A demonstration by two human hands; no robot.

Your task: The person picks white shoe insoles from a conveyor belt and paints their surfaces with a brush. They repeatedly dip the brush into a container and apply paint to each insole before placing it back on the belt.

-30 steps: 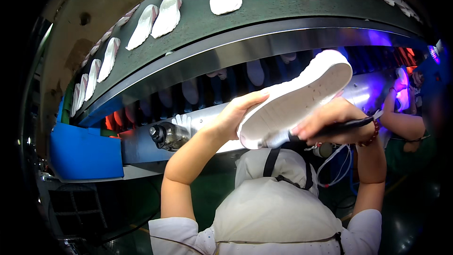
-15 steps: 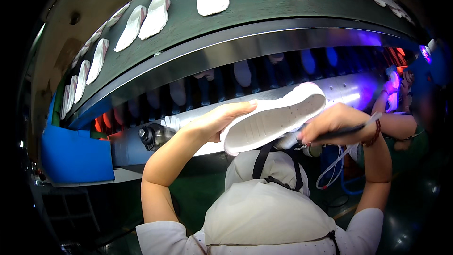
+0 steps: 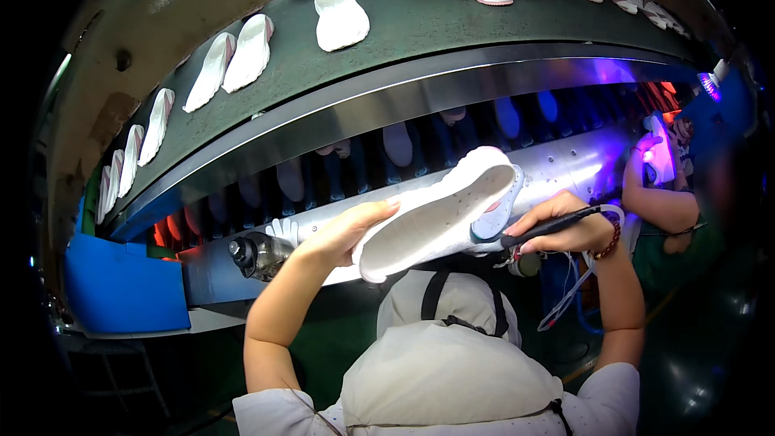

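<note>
My left hand (image 3: 359, 230) grips a white shoe sole (image 3: 428, 214) by its left side, thumb on the upper edge. The sole is tilted, its hollow inner side with a raised rim turned toward me. In my right hand (image 3: 569, 226) is a black-handled brush (image 3: 549, 228), held like a pen. Its tip points left toward the sole's right part; I cannot make out the bristles or whether they touch. Behind the sole's right end, a pale bluish rounded piece (image 3: 496, 214) with a pink patch is partly hidden.
A green conveyor belt (image 3: 404, 20) carries several white soles and shoes beyond a metal rail (image 3: 379, 77). Shoes hang in the dark slot below it. A dark bottle (image 3: 258, 254) and white glove (image 3: 282, 230) lie on the metal ledge. A co-worker's arm (image 3: 662, 202) is at right.
The sole and my left hand have shifted slightly left and down. My right hand has drawn a little lower, and the bluish piece behind the sole now shows.
</note>
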